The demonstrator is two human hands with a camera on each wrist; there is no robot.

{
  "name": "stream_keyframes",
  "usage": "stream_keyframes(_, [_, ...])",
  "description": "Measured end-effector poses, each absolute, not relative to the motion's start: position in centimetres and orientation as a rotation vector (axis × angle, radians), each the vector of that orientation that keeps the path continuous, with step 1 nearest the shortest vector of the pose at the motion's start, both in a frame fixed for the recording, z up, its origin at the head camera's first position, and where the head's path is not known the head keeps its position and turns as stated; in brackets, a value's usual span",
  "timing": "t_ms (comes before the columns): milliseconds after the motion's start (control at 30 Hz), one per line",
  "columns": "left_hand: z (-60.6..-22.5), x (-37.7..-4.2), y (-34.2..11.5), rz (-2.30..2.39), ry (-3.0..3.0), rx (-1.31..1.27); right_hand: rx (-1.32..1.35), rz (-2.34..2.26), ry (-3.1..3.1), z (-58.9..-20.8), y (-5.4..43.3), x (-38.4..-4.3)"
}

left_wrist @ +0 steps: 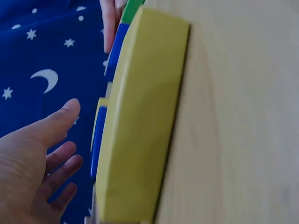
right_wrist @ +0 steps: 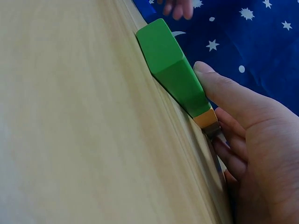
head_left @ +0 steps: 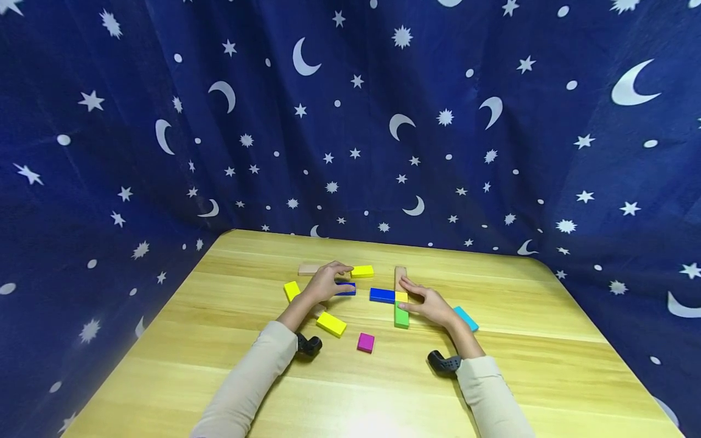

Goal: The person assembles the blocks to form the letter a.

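Observation:
My left hand (head_left: pixel 323 285) hovers around a blue block (head_left: pixel 346 289), near a yellow block (head_left: pixel 362 272). Its fingers are loosely bent and spread from the thumb, with nothing between them in the left wrist view. On the right, a plain wooden block (head_left: pixel 400 275), a small orange-yellow block (head_left: pixel 401 297) and a green block (head_left: pixel 401 316) form a line, with another blue block (head_left: pixel 381 295) reaching left from it. My right hand (head_left: pixel 435 306) lies along this line's right side. Its thumb (right_wrist: pixel 217 81) is right at the green block's edge, its other fingers beside the wooden block.
A yellow block (head_left: pixel 331 325) and a magenta block (head_left: pixel 366 342) lie nearer me. Further left are another yellow block (head_left: pixel 292 291) and a plain wooden block (head_left: pixel 309 269). A light blue block (head_left: pixel 466 318) sits beyond my right wrist. A starry blue curtain (head_left: pixel 361 134) hangs behind the table (head_left: pixel 547 340).

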State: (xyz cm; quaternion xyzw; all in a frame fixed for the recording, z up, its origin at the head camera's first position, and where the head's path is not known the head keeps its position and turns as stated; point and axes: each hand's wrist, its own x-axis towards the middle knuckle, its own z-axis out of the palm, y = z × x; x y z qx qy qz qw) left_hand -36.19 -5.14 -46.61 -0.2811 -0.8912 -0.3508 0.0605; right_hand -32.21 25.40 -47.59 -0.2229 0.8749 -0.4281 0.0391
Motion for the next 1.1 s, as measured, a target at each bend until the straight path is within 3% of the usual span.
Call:
stream_keyframes(800, [-47.4,-36.3,-6.0,-0.966,-2.823,-0.869,-0.699,-1.324,2.684,-47.7,25.5,-32.4])
stream_keyframes(1100, [-47.0,-36.4,-4.6,-0.909,-2.819,-0.937,-0.73,-1.305,2.676,-45.0,24.5,-30.4])
